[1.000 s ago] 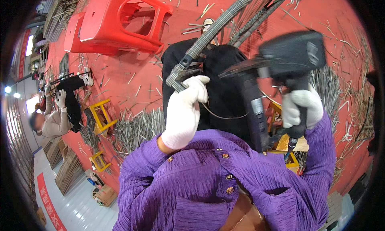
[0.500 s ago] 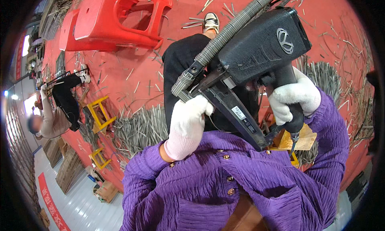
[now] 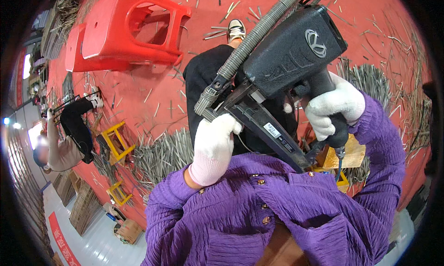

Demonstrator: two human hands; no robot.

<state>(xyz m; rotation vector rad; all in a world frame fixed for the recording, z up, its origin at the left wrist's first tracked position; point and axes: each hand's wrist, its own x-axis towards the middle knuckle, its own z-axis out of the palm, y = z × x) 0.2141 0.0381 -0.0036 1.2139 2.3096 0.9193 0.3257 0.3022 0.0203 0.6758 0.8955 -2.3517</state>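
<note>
My gloved right hand [image 3: 336, 106] grips the handle of a black nail gun [image 3: 289, 53], with an air hose [image 3: 341, 160] leading down from the handle's end. The gun's long magazine slants from near my left hand down to my purple cardigan. A grey, strip-wrapped frame bar [image 3: 259, 35] crosses above my lap and bends at a corner. My gloved left hand [image 3: 213, 148] is closed at the short end past that corner, beside the gun's nose. The fingers hide the exact grip, and a thin strand hangs near them.
A red plastic stool [image 3: 108, 35] lies on its side on the red floor. Bundles of grey strips [image 3: 164, 155] and loose scraps lie around. Yellow-framed stools [image 3: 118, 142] stand at left, near another seated person [image 3: 64, 146]. A wooden block [image 3: 344, 156] sits by my right forearm.
The nail gun, the wrapped bar and my right hand have shifted slightly left in the picture. My left hand has dropped very slightly. Both grips look the same.
</note>
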